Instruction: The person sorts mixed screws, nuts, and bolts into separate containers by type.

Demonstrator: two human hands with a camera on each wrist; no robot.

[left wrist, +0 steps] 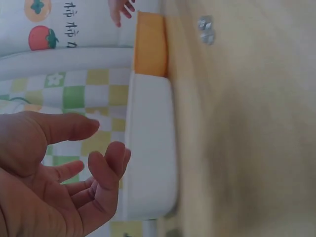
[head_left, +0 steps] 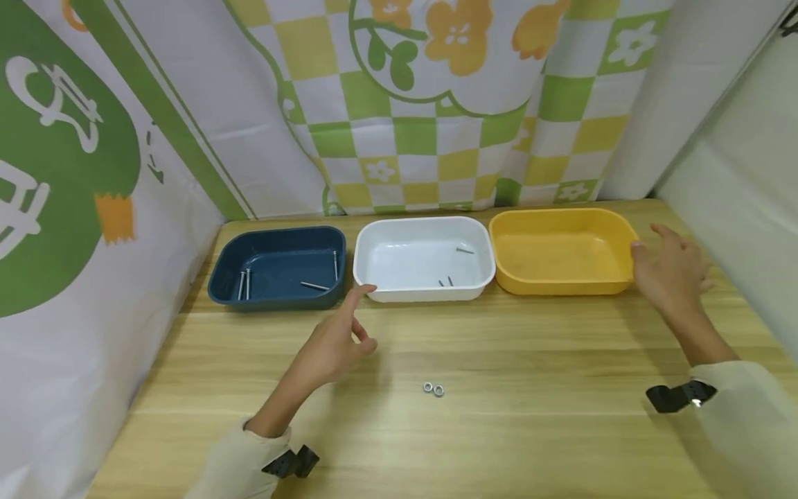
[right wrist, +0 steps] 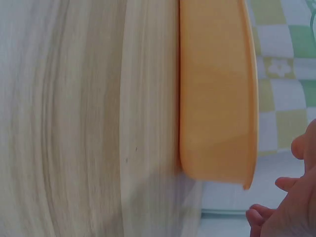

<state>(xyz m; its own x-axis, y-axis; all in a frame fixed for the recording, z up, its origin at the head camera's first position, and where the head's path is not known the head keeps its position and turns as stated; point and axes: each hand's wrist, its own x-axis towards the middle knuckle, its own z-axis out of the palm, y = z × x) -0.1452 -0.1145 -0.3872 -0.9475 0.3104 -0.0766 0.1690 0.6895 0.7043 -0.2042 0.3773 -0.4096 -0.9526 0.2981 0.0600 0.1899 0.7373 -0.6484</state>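
Observation:
My left hand (head_left: 333,343) hovers by the front left corner of the white tray (head_left: 424,294). Its fingers are bent loosely and hold nothing; whether a fingertip touches the rim I cannot tell. At the right end of the yellow tray (head_left: 564,285) is my right hand (head_left: 670,270), empty, its thumb close to the rim. In the right wrist view those fingers appear apart from the tray wall. Two small metal nuts (head_left: 433,389) lie side by side on the table, between the hands and nearer the front.
Left of the white tray stands a dark blue tray (head_left: 280,303) with several long bolts (head_left: 244,284). Three small screws (head_left: 464,251) lie in the white tray. The trays line up along the back of the wooden table (head_left: 530,430), before a checkered cloth (head_left: 414,142).

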